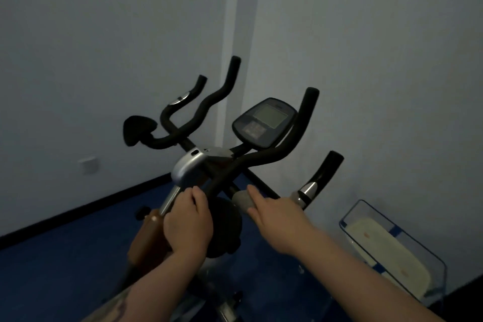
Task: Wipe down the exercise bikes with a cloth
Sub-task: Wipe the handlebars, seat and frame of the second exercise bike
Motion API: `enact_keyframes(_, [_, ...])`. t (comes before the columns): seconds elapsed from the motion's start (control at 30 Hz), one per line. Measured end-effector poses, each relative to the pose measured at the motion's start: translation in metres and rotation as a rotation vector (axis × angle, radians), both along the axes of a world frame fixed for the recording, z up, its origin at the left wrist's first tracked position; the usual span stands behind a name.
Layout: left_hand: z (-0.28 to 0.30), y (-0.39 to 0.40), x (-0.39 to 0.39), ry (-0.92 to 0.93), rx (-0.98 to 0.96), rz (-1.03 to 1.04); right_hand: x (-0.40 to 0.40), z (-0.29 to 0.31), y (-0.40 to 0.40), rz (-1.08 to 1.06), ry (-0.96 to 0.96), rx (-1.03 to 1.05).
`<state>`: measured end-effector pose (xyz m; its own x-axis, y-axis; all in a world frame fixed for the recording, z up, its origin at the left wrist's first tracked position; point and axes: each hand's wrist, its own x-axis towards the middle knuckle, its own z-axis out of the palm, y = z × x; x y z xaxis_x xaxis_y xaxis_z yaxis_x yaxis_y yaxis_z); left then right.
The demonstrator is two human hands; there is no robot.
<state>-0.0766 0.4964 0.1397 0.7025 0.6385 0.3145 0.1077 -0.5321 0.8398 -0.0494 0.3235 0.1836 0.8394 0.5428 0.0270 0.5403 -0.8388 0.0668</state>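
Grey cloth [241, 200] under right hand [274, 219] should press along the bar [251, 162]; left hand [187, 219] grips bike [188, 170], steadying.

Head view, angled down, close over bike handlebars [261, 159]

— Where was the cloth [241, 200]?
— Grey, bunched on the bike [209, 162]'s black handlebar, below the console.
— And the bike?
— Upright near the wall corner, black bars curving up, silver stem.
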Motion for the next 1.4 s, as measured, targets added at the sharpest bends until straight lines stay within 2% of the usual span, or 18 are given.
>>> enact_keyframes(0.1, [0.001,0.001,0.001,0.019,0.023,0.019,0.004,-0.002,0.004,0.011,-0.031,-0.113])
enact_keyframes(0.27, [0.006,0.001,0.002,0.073,0.056,0.031,0.03,0.009,0.031,0.017,0.14,-0.13])
enact_keyframes(0.4, [0.007,-0.002,0.001,0.09,0.093,0.061,0.021,-0.001,0.016,-0.015,0.077,-0.008])
enact_keyframes(0.47, [0.007,-0.001,0.001,0.088,0.116,0.068,0.014,-0.007,0.003,0.035,-0.006,-0.101])
enact_keyframes(0.57, [0.006,-0.001,0.002,0.061,0.105,0.074,0.023,-0.004,0.008,0.018,0.026,-0.152])
enact_keyframes(0.8, [0.003,0.0,0.002,0.03,0.098,0.059,0.04,0.002,0.026,0.018,0.249,0.058])
enact_keyframes(0.97, [0.002,0.001,0.003,0.04,0.108,0.071,0.025,-0.004,0.011,0.009,0.072,-0.155])
enact_keyframes(1.03, [0.003,0.002,0.004,0.044,0.093,0.056,0.032,-0.001,0.025,0.018,0.078,-0.199])
enact_keyframes(1.1, [0.002,0.002,0.004,0.043,0.056,0.037,0.04,0.003,0.04,0.018,0.162,-0.149])
enact_keyframes(1.23, [0.0,0.002,0.003,0.04,-0.034,-0.004,0.038,0.001,0.034,-0.032,0.261,0.112])
enact_keyframes(1.4, [-0.003,0.006,0.005,0.001,-0.14,-0.094,0.005,-0.006,0.004,0.041,0.0,0.197])
